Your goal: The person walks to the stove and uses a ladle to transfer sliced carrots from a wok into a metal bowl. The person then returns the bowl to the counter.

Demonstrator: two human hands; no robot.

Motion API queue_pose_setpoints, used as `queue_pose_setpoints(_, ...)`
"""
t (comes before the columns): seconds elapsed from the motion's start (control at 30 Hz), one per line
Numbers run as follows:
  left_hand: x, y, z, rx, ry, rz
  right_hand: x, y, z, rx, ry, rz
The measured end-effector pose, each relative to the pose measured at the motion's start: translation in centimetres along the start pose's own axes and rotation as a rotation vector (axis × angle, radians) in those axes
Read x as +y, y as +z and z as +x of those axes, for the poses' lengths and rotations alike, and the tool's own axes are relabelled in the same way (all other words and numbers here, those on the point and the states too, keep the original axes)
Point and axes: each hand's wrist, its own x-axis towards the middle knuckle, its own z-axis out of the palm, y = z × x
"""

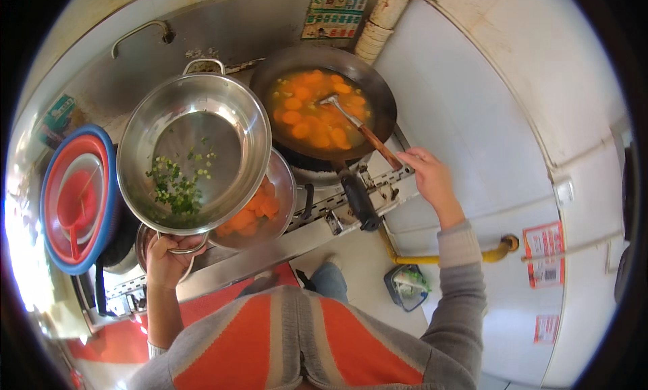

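Note:
My left hand (169,261) grips the lower loop handle of a wide stainless-steel basin (253,152). Chopped scallions (177,190) cling to the basin's near side. At the upper right stands a dark wok (387,104) of carrot slices (302,131) in yellowish broth. A wooden-handled metal wok utensil (374,139) rests with its head in the broth, partly hidden. My right hand (433,175) has its fingertips at the end of that handle; whether they grip it is unclear. Under the basin's right edge, a bowl (287,200) of cut carrots (253,215) shows in part.
Nested colanders and bowls with a blue rim (108,152) stand at the left. The wok's black handle (358,203) juts over the metal stove edge (304,246). On the floor sits a lined bin (405,289), near a yellow pipe (420,260). A faucet (139,33) projects from the back wall.

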Motion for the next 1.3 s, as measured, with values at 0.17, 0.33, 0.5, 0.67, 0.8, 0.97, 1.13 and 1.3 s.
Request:
queue_pose_setpoints(0.17,-1.5,7.2,-1.6,0.346,0.157,0.144,7.6,3.0,7.2,-0.273,-0.521,-0.056)
queue_pose_setpoints(0.33,-1.8,13.6,-1.3,0.593,0.167,0.064,6.4,4.1,13.0,-0.371,-0.796,0.205)
queue_pose_setpoints(0.5,-0.8,19.1,-0.1,0.678,0.162,-0.077,6.9,-1.6,23.1,-0.023,-0.665,0.626)
queue_pose_setpoints(0.67,-1.7,19.0,0.9,0.726,0.184,-0.108,8.4,-7.3,30.1,-0.114,0.187,0.934)
queue_pose_setpoints(0.8,-0.6,20.3,1.7,0.748,0.157,-0.171,10.2,-8.1,33.5,-0.044,0.285,0.793)
queue_pose_setpoints(0.97,-0.6,20.2,1.7,0.762,0.156,-0.195,13.3,-4.3,34.2,-0.070,0.526,0.967)
queue_pose_setpoints(1.13,-0.7,19.5,0.8,0.771,0.138,-0.145,14.6,0.9,30.8,-0.011,0.835,1.288)
queue_pose_setpoints(1.3,-0.7,19.3,0.6,0.785,0.128,-0.135,14.3,4.8,27.7,0.014,0.952,1.563)
